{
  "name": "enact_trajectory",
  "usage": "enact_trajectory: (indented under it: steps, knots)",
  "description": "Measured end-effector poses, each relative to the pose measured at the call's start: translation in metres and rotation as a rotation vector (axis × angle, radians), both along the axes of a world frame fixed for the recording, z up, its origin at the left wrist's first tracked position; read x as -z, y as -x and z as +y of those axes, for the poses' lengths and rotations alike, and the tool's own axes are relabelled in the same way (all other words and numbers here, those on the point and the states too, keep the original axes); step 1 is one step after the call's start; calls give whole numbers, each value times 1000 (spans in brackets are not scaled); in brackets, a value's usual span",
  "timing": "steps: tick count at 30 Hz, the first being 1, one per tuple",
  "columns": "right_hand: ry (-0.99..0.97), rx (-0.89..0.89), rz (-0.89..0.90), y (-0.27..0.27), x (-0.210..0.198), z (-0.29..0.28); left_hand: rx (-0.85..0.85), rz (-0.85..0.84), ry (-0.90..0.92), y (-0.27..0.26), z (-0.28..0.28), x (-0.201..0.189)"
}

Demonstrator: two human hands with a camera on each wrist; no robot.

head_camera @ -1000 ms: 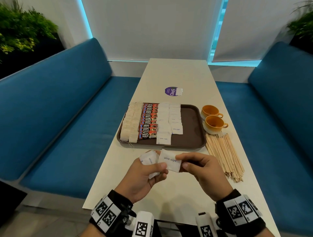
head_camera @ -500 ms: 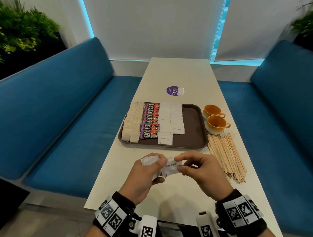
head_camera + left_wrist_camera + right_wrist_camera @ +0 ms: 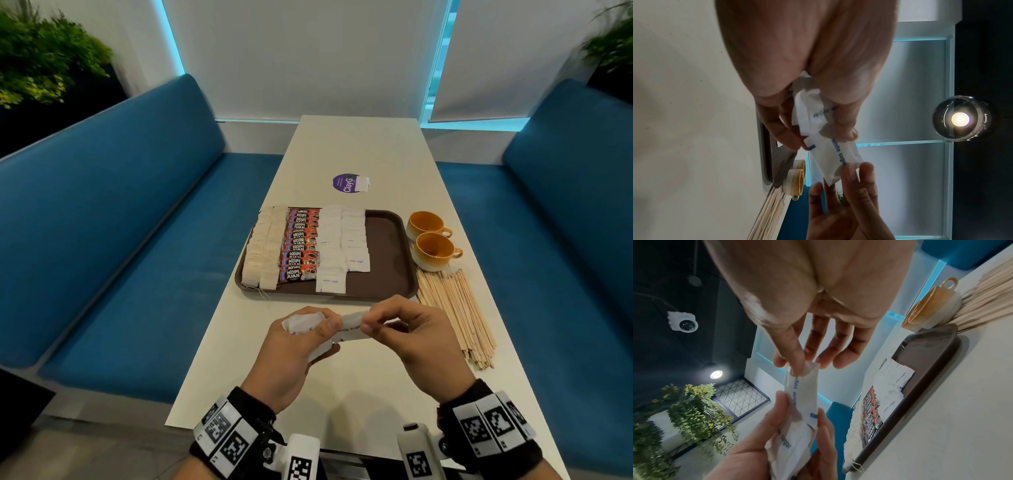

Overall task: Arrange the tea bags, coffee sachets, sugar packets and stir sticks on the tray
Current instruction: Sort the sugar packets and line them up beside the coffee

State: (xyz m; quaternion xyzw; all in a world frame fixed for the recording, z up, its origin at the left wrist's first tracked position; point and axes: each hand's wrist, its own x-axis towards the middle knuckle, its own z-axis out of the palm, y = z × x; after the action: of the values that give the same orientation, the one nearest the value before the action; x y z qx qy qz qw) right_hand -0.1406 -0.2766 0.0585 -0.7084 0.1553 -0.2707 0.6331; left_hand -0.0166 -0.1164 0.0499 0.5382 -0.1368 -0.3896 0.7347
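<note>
Above table, right hand (image 3: 416, 337) has pinched sugar packet (image 3: 352, 328) edge-on

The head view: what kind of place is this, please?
Probably a café or office pantry booth: blue benches flank a long white table, and a tray of sachets sits beside two cups and stir sticks.

white table (image 3: 356, 150) carries all. brown tray (image 3: 387, 253) just beyond fingers (image 3: 380, 310), holding rows of tea bags (image 3: 262, 251), coffee sachets (image 3: 301, 246), sugar packets (image 3: 342, 240). two orange cups (image 3: 433, 248) beyond fingers, to right, beside tray. stir sticks (image 3: 455, 311) loose on table right of fingers. purple sticker (image 3: 346, 183) beyond tray.
</note>
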Motion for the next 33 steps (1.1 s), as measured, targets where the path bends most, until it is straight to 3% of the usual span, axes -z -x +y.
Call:
enact_trajectory:
  steps: [7,11,23,27,33]
  knots:
    - [-9,-122,137,1,-6,0,-55,100,-44,1,-4,0]
    - [-59,-71,163,0,-4,-2,-51,131,-76,-4,-4,1]
    - [-168,-107,220,-5,-4,1,-161,-23,-103,-10,-7,10]
    - [-115,-56,256,-10,0,-4,-175,-122,-116,-10,-9,14]
    - [-90,-42,277,-17,5,-12,-101,77,-106,-14,-11,21]
